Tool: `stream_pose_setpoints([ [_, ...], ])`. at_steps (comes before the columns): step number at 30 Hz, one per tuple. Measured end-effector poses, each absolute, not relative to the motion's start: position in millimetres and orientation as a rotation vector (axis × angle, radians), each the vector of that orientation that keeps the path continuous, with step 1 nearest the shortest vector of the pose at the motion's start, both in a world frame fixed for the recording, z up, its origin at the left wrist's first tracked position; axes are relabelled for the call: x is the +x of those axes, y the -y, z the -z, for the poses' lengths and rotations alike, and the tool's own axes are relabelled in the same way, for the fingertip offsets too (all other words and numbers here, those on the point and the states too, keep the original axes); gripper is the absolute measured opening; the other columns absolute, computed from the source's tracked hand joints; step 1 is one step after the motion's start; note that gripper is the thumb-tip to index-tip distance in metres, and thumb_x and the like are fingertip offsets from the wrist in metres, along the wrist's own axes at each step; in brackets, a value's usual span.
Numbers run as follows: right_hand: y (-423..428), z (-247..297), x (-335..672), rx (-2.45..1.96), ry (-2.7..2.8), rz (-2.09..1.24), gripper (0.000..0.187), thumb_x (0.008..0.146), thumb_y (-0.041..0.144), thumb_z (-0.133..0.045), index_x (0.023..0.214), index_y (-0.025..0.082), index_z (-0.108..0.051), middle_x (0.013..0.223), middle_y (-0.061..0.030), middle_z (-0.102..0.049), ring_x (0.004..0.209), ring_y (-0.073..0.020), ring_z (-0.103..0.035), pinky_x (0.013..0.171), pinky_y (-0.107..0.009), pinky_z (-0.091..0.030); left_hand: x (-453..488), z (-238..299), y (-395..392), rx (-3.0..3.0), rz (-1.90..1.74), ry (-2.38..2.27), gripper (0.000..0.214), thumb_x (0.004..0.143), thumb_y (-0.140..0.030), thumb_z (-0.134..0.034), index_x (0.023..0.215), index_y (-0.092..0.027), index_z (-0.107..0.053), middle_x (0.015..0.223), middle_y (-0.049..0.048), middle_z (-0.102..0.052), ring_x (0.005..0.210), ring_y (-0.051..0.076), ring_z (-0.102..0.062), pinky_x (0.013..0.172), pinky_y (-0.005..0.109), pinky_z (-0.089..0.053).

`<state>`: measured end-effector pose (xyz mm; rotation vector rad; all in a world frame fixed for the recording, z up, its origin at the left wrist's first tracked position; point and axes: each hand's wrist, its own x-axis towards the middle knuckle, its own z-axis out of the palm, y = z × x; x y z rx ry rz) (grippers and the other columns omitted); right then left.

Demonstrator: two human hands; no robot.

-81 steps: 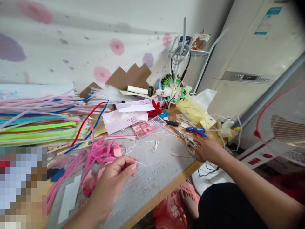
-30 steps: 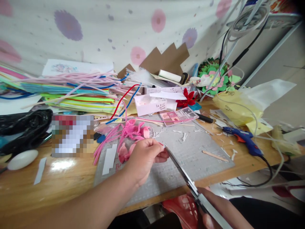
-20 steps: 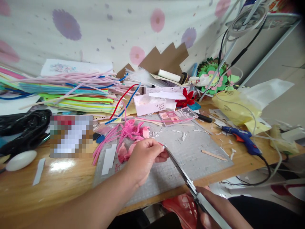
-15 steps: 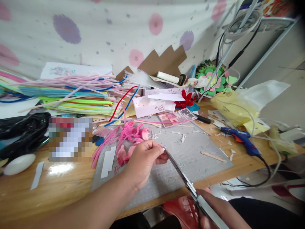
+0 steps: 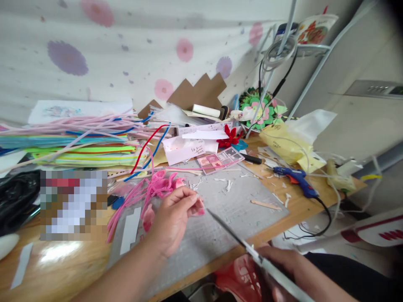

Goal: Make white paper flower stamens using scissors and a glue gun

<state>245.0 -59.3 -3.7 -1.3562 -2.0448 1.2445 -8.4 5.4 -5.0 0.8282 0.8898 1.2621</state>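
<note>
My left hand [image 5: 174, 220] is over the grey cutting mat [image 5: 220, 224], with thumb and fingers pinching a small pink petal-like piece [image 5: 199, 211]. At the lower right, my right hand [image 5: 283, 264] grips a long pair of scissors [image 5: 234, 235]. The blades look nearly closed and point at the left fingertips, a small gap away. Behind the left hand lies a bundle of pink pipe cleaners [image 5: 160, 184], with a pink petal [image 5: 148, 218] beside the wrist. A white paper strip [image 5: 129, 230] rests on the mat's left part.
A blue glue gun [image 5: 294, 178] lies at the right with its cord hanging over the edge. An eyeshadow-like palette [image 5: 220, 160], a wooden stick [image 5: 266, 205] and white scraps [image 5: 228, 185] lie on the mat. Colourful pipe cleaners [image 5: 82, 149] are piled at the back left.
The scissor tips have drawn away from the left fingertips, where they were touching. The pink piece now shows more clearly in the left hand. The whole view has turned toward the right.
</note>
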Motion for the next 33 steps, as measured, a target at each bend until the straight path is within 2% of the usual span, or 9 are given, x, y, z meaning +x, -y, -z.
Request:
stream_pose_setpoints([
  [5, -2.2, 11.3, 304.7, -1.982, 1.989, -0.452, 0.047, 0.082, 0.043, -0.05, 0.12, 0.016, -0.056, 0.094, -0.0118, -0.071, 0.082, -0.029, -0.067, 0.071, -0.036, -0.051, -8.1, 1.9, -2.7, 0.854, -1.245, -0.838, 0.008, 0.077, -0.019, -0.064, 0.07, -0.017, -0.063, 0.074, 0.0015, -0.064, 0.08, 0.019, -0.063, 0.075, 0.031, -0.045],
  [7, -27.2, 14.7, 320.1, -2.191, 2.028, -0.196, 0.046, 0.084, 0.042, -0.046, 0.122, 0.017, -0.054, 0.091, -0.0121, -0.071, 0.081, -0.0299, -0.067, 0.069, -0.037, -0.049, -7.1, 1.2, -0.4, 0.855, -1.244, -0.804, 0.007, 0.078, -0.018, -0.064, 0.07, -0.017, -0.063, 0.076, 0.0013, -0.064, 0.084, 0.021, -0.064, 0.077, 0.032, -0.045],
  [11, -52.6, 20.6, 327.4, -2.263, 2.134, -0.052, 0.045, 0.085, 0.041, -0.046, 0.119, 0.014, -0.054, 0.092, -0.0164, -0.071, 0.085, -0.0331, -0.067, 0.068, -0.037, -0.048, -7.6, 1.0, 1.6, 0.861, -1.236, -0.742, 0.009, 0.079, -0.015, -0.061, 0.071, -0.017, -0.064, 0.079, 0.0008, -0.062, 0.086, 0.021, -0.065, 0.079, 0.033, -0.046],
  [16, -48.6, 13.9, 313.1, -2.136, 2.267, 0.008, 0.034, 0.086, 0.036, -0.046, 0.103, 0.012, -0.064, 0.092, -0.0218, -0.069, 0.085, -0.0391, -0.065, 0.068, -0.045, -0.046, -8.6, -0.2, 3.4, 0.866, -1.183, -0.578, 0.009, 0.078, -0.013, -0.061, 0.071, -0.016, -0.066, 0.076, 0.0, -0.06, 0.078, 0.018, -0.065, 0.078, 0.034, -0.048],
  [19, -36.6, -3.6, 279.8, -1.622, 2.279, -0.091, 0.027, 0.089, 0.03, -0.047, 0.096, 0.015, -0.068, 0.099, -0.0185, -0.068, 0.088, -0.0318, -0.064, 0.074, -0.043, -0.048, -7.6, 0.8, 4.4, 0.903, -1.127, -0.537, 0.007, 0.078, -0.016, -0.062, 0.073, -0.017, -0.067, 0.076, 0.0004, -0.061, 0.077, 0.019, -0.066, 0.073, 0.031, -0.048],
  [21, -27.8, -16.9, 246.9, -1.117, 2.252, -0.48, 0.02, 0.089, 0.027, -0.052, 0.097, 0.019, -0.068, 0.092, -0.0101, -0.069, 0.084, -0.0216, -0.064, 0.073, -0.033, -0.05, -7.2, 3.1, 4.1, 0.984, -1.1, -0.559, 0.006, 0.078, -0.017, -0.063, 0.075, -0.017, -0.068, 0.077, 0.0007, -0.061, 0.077, 0.019, -0.066, 0.072, 0.031, -0.047],
  [24, -21.3, -28.3, 200.8, -0.762, 2.158, -0.817, 0.017, 0.088, 0.016, -0.055, 0.097, 0.018, -0.069, 0.083, -0.0052, -0.068, 0.077, -0.0138, -0.063, 0.069, -0.025, -0.049, -8.3, 8.1, 2.4, 1.179, -1.067, -0.634, 0.006, 0.079, -0.016, -0.063, 0.076, -0.018, -0.069, 0.079, 0.0011, -0.062, 0.077, 0.018, -0.063, 0.074, 0.031, -0.046],
  [28, -26.1, -21.5, 174.8, -0.69, 2.043, -1.036, 0.011, 0.082, 0.012, -0.063, 0.087, 0.016, -0.072, 0.078, -0.0041, -0.066, 0.071, -0.0116, -0.061, 0.065, -0.022, -0.049, -12.2, 13.1, -0.5, 1.326, -1.05, -0.745, 0.008, 0.082, -0.017, -0.062, 0.079, -0.021, -0.069, 0.081, 0.0003, -0.062, 0.081, 0.016, -0.058, 0.077, 0.03, -0.043],
  [33, -34.0, -12.3, 172.4, -0.728, 2.018, -1.005, 0.004, 0.077, 0.01, -0.066, 0.077, 0.012, -0.07, 0.074, -0.0042, -0.064, 0.066, -0.0107, -0.058, 0.06, -0.021, -0.047, -16.0, 15.0, -3.0, 1.377, -1.056, -0.832, 0.008, 0.083, -0.02, -0.061, 0.078, -0.021, -0.068, 0.079, -0.0002, -0.062, 0.081, 0.016, -0.056, 0.075, 0.03, -0.042],
])
